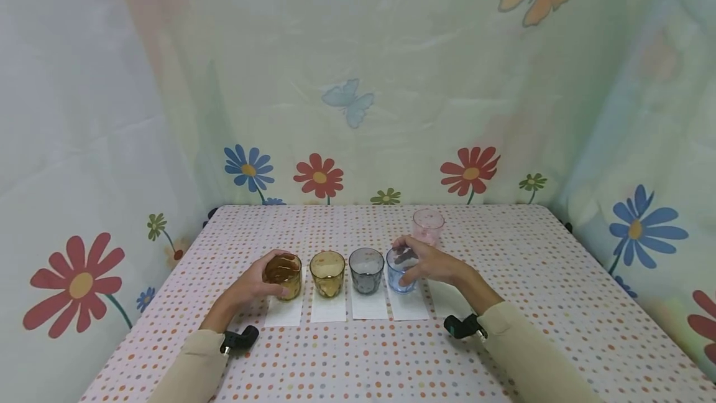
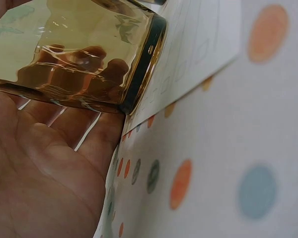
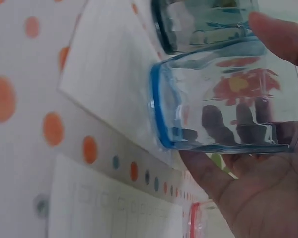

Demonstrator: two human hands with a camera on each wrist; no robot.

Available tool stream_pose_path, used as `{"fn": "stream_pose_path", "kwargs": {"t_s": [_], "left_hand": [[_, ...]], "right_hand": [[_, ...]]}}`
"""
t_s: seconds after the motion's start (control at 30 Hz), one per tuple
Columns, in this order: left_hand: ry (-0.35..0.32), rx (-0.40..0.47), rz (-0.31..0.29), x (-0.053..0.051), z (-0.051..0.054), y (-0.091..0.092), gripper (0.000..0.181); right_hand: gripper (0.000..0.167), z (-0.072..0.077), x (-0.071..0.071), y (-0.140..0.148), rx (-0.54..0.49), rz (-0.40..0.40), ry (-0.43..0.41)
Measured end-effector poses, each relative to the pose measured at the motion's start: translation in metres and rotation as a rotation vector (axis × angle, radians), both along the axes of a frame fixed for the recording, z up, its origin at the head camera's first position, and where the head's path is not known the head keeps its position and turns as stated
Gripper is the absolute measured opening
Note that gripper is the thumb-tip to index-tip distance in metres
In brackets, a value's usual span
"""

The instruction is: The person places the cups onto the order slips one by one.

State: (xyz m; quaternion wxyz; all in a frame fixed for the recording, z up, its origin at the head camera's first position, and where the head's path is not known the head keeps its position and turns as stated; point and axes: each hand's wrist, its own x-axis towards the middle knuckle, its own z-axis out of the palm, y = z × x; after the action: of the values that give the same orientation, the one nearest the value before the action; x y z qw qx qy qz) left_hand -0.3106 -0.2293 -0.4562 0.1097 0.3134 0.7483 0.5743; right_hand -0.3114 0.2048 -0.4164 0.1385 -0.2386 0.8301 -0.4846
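Note:
At the left end of a row of glasses, my left hand (image 1: 253, 283) holds the amber-brown glass (image 1: 291, 285) from its left side. In the left wrist view, fingers show through the brown glass wall (image 2: 84, 29), and its base is at a paper card. My right hand (image 1: 436, 264) grips the light blue glass (image 1: 396, 283) at the row's right end, thumb in front and fingers behind. The right wrist view shows that glass's thick blue base (image 3: 161, 106) close to a card. Between the hands are a yellow glass (image 1: 327, 273) and a grey glass (image 1: 367, 273).
A pink glass (image 1: 428, 222) stands farther back, behind my right hand. White paper cards (image 1: 329, 312) lie in a row at the glasses, with another card (image 1: 447, 303) under my right forearm. A dotted cloth (image 1: 347, 365) covers the table; printed curtains (image 1: 414, 111) surround it.

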Motion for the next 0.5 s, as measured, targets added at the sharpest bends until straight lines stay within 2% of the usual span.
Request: {"fn": "stream_pose_path", "kwargs": {"t_s": [0.17, 0.3, 0.5], "left_hand": [[-0.01, 0.008, -0.004, 0.0012, -0.0002, 0.0003, 0.07], [-0.015, 0.007, -0.003, 0.0007, -0.0012, 0.0002, 0.071], [-0.01, -0.008, 0.012, -0.0009, -0.0008, -0.0009, 0.072]], "right_hand": [[0.07, -0.002, 0.0044, -0.0052, 0.112, -0.083, 0.097], [0.071, -0.0047, 0.0053, -0.0062, 0.157, -0.114, 0.174], [0.088, -0.002, 0.0072, -0.0027, 0.207, -0.095, 0.237]]}}
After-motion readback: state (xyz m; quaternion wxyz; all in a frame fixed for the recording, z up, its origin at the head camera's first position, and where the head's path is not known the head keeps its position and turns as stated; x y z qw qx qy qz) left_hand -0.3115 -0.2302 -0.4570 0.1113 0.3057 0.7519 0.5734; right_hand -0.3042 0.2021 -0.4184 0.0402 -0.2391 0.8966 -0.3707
